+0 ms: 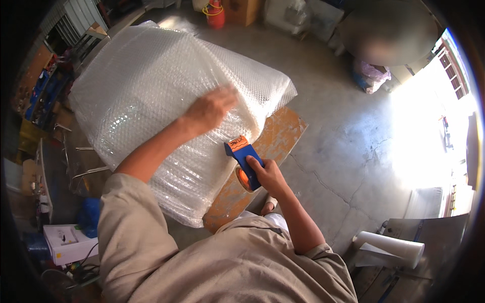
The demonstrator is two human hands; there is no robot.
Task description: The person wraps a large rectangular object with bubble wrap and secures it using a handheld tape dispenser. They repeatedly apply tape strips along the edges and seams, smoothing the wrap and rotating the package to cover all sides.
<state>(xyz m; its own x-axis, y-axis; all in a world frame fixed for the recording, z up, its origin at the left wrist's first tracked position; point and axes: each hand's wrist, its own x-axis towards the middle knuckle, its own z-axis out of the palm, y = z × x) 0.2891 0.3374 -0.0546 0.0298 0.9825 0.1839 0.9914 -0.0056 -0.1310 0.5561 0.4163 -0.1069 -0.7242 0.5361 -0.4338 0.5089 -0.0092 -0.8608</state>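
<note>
- Bubble-wrapped bundle (151,96): large, spread from the upper left to the centre of the frame, on a scuffed brown bench (283,134).
- Right grip (269,177): clenched around a blue tape dispenser (247,160) near the frame's centre, its orange-capped end close to the wrap's right side.
- Left grip (208,108): over the wrap above the dispenser, too blurred to tell whether its fingers are spread or pinching film.
- Loose wrap could spring or slide if the left grip presses unevenly, leaving a gap or wrinkle.
- The dispenser's cutting end, if it has teeth, could snag or pierce bubbles if tilted into them.
- Tape might catch on the film too soon and fold onto itself if the dispenser drifts too close.
</note>
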